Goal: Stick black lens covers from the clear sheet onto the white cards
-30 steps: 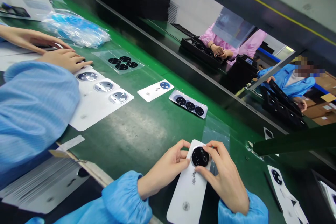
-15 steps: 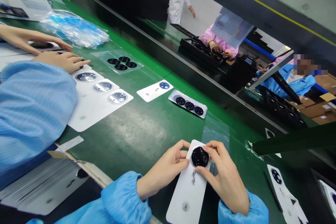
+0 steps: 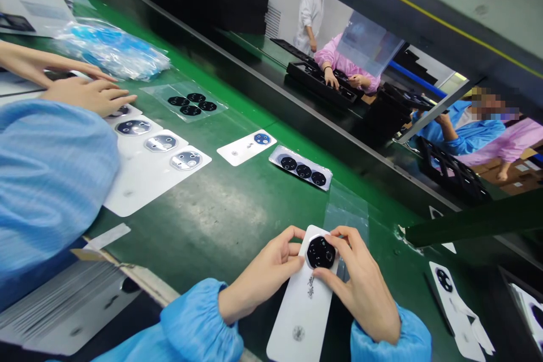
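Over the table (image 3: 212, 203), a white panel (image 3: 297, 311) slants away from me; my left hand (image 3: 263, 274) pinches its left edge, my right hand (image 3: 362, 280), thumb and forefinger parted, grips the disc (image 3: 321, 252) rim. Panel probably light, stiff, slick: edges safest.

The left sleeve (image 3: 199, 321) is bright blue, and so is the right sleeve (image 3: 392, 332); both are loose and puffy; they bunch up in little wrinkles at the ends
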Motion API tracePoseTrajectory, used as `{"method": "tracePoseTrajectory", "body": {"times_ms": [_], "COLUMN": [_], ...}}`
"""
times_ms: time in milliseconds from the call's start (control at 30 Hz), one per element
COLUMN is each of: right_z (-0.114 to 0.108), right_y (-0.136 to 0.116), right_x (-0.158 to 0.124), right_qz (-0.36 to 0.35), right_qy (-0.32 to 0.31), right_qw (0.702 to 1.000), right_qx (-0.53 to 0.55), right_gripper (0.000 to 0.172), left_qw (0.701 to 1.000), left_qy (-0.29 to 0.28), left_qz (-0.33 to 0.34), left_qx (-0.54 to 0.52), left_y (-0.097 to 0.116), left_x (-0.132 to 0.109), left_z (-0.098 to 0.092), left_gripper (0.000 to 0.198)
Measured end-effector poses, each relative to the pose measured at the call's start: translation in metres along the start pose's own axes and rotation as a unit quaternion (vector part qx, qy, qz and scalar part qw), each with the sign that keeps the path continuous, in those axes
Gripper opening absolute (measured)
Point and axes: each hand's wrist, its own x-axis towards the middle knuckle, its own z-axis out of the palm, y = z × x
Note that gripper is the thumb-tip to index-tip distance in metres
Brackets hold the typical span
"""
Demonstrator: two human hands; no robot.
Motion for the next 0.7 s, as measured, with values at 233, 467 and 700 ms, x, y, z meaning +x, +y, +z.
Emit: {"method": "tracePoseTrajectory", "body": {"times_ms": [233,467,700], "right_z": [-0.0011,-0.0011,-0.0017], "right_y": [-0.0014,-0.0039,-0.0067], "right_x": [-0.0008,-0.0010,-0.0010], "right_qz": [0.013,0.026,0.044], "right_qy": [-0.012,-0.025,-0.033], "right_qw": [1.000,0.999,0.998], "right_qx": [0.004,-0.003,-0.023], "right_gripper": [0.031,0.032,0.029], "left_qw": [1.000,1.000,0.999], "left_qy": [0.001,-0.003,0.021], "left_qz": [-0.008,-0.008,-0.014], "left_qx": [0.012,0.016,0.041], "left_y": [0.0017,0.0000,0.0037], "left_x": [-0.0004,-0.0010,-0.0020], "left_z": [0.0008,0.0011,0.0039], "left_gripper": [0.027,0.028,0.025]}}
